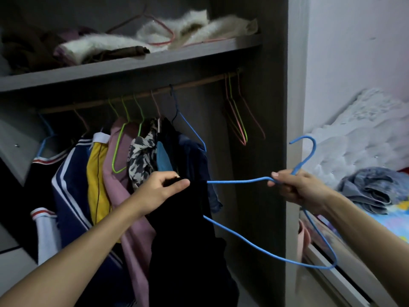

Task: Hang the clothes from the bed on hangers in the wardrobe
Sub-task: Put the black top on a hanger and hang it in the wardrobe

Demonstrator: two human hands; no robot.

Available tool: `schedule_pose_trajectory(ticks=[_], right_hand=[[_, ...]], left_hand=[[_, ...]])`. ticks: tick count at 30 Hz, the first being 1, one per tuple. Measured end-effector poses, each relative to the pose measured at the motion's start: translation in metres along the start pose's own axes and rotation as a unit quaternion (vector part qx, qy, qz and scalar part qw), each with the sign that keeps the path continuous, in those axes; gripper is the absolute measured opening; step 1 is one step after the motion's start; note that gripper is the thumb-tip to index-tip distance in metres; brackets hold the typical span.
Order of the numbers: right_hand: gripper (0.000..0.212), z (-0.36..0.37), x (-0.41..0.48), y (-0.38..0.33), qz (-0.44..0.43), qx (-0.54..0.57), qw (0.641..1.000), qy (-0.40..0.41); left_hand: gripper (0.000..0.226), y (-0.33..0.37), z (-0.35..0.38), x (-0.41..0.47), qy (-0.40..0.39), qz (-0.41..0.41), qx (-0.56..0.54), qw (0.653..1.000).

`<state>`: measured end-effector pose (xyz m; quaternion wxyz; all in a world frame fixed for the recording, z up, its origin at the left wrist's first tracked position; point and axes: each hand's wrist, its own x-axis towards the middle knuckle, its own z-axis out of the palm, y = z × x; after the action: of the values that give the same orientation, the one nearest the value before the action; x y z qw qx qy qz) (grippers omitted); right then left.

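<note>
Here the right hand point(297, 191) is closed around the neck of the blue wire hanger point(265, 254), fingers wrapped just below the hook. Holding at the neck keeps the hook free above the hand and lets the triangular frame hang out to the left and below, toward the garment.

The left hand point(164, 188) pinches the top edge of the black garment point(183, 240) between thumb and fingers. The pinch is placed at the top so the fabric hangs straight below the hand by its own weight. One hanger arm runs from the right hand and disappears behind the fabric just right of the left hand; the lower bar also enters behind the cloth. Judgement: the hanger is part-way threaded into the garment, approx. mid-step; the opening itself cannot be seen, fabric too dark.

Beyond both hands the wardrobe rail point(141, 96) carries clothes already on hangers point(119, 149), directly behind the left hand. Above and between the two hands, the empty hangers point(238, 120) sit at the rail's right end, with free rail between the two groups; probable target for the hook.

Right of the right hand, the bed point(363, 138) holds a crumpled grey-blue garment point(367, 189), not yet hung. Task therefore incomplete.

Risk: thin wire may snag the fabric or slip out on one side if the pinch loosens.
</note>
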<state>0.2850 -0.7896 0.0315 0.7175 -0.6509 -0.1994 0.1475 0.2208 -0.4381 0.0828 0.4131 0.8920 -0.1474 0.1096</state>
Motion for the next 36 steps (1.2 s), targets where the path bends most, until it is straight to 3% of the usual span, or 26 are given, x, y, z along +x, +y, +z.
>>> schedule_pose_trajectory(ticks=[2,4,7,11,15,18,21,24,27,30,33,36], right_hand=[[0.060,-0.004,-0.001,0.003,0.003,0.032,0.999,-0.007],[0.061,-0.004,0.002,0.008,0.000,0.050,0.999,-0.009],[0.062,-0.001,0.005,0.013,-0.009,0.016,1.000,-0.006],[0.065,0.022,0.013,0.022,-0.015,-0.052,0.998,-0.037],[0.063,0.046,0.024,0.033,-0.022,0.019,0.999,-0.044],[0.054,0.061,0.025,0.039,-0.002,0.092,0.996,-0.012],[0.026,0.108,0.025,0.040,-0.011,0.074,0.996,-0.052],[0.025,0.133,0.030,0.042,-0.037,0.066,0.995,-0.058],[0.043,0.116,0.036,0.044,-0.041,0.093,0.994,-0.026],[0.061,0.101,0.040,0.040,-0.047,0.097,0.994,-0.004],[0.062,0.099,0.044,0.036,-0.056,0.080,0.995,-0.021],[0.042,0.101,0.044,0.028,-0.055,0.031,0.997,-0.036]], left_hand=[[0.077,-0.001,-0.006,-0.012,-0.041,-0.070,-0.133,0.988],[0.080,0.001,-0.009,-0.024,-0.049,-0.101,-0.146,0.983],[0.062,0.017,-0.028,-0.024,0.013,-0.033,-0.002,0.999],[0.038,0.054,-0.057,-0.009,0.045,0.092,0.223,0.970],[0.021,0.072,-0.057,-0.008,0.021,0.130,0.250,0.959],[0.027,0.070,-0.064,-0.014,0.053,0.135,0.225,0.964],[0.039,0.064,-0.051,-0.019,0.039,0.153,0.329,0.931],[0.053,0.059,-0.046,-0.029,0.018,0.119,0.398,0.909],[0.050,0.042,-0.078,-0.048,0.008,-0.013,0.322,0.947],[0.033,0.021,-0.099,-0.070,-0.037,-0.139,0.048,0.988],[0.023,0.014,-0.091,-0.074,0.024,-0.138,-0.066,0.988],[0.023,0.022,-0.101,-0.063,0.096,-0.066,0.009,0.993]])
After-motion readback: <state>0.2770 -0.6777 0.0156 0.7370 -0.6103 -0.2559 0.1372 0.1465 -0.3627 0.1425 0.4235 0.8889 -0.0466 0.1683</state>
